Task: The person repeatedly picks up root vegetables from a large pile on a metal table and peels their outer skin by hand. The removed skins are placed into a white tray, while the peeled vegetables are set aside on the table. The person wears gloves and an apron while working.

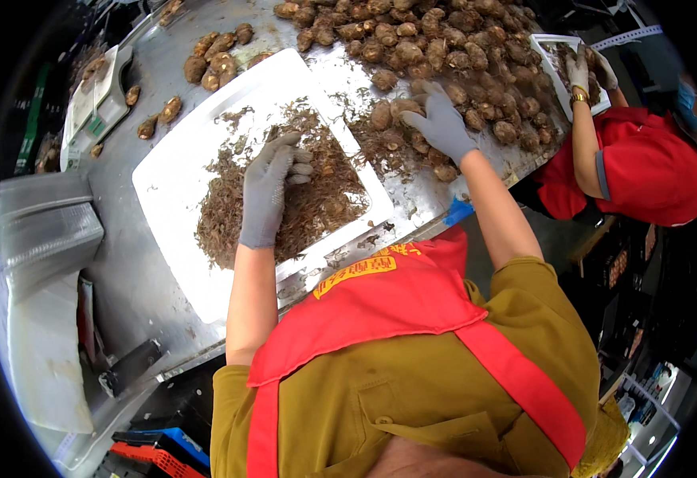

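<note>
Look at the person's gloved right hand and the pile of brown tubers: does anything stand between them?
Nothing visible does. The right hand already rests on the near edge of the tuber pile on the metal table, touching the tubers directly. The left hand lies apart, on the peelings in the white tray.

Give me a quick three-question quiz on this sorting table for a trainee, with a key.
1. True or false: the left hand rests on the brown peelings in the white tray.
2. What does the right hand touch? A) a knife B) the heap of brown tubers C) a blue crate
3. What colour are the gloves on both of the person's hands?

Key: 1 true; 2 B; 3 grey.
</note>
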Demonstrator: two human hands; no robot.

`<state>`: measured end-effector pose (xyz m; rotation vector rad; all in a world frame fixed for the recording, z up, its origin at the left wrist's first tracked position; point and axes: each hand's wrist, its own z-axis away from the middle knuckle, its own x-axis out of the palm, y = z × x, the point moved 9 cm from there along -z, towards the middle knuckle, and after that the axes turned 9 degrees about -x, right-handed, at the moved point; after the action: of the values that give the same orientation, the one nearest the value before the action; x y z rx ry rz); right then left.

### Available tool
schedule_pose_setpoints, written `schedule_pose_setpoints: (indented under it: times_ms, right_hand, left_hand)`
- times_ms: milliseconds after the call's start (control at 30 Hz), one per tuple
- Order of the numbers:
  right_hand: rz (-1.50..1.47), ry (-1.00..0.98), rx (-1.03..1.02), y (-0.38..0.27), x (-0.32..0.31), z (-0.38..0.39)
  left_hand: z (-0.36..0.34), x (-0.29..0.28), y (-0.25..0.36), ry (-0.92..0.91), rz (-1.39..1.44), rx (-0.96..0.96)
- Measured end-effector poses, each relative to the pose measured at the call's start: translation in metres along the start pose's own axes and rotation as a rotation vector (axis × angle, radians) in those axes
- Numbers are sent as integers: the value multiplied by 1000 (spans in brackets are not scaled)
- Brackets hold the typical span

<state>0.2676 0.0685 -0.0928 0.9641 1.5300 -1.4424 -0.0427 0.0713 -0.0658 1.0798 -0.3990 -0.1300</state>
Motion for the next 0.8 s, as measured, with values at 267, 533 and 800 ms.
schedule_pose_setpoints:
  times_ms: [267,533,800]
  right_hand:
    - [-1262,-46,-158,-158,-13,38]
    - [-648,20,-286,-197,-50,30]
    - [-951,319,-260,-216,-56,40]
  left_hand:
    - [35,62,17,-166,-278,297]
    - [61,27,17,-215,71,190]
    - [73,19,39,74,-233,357]
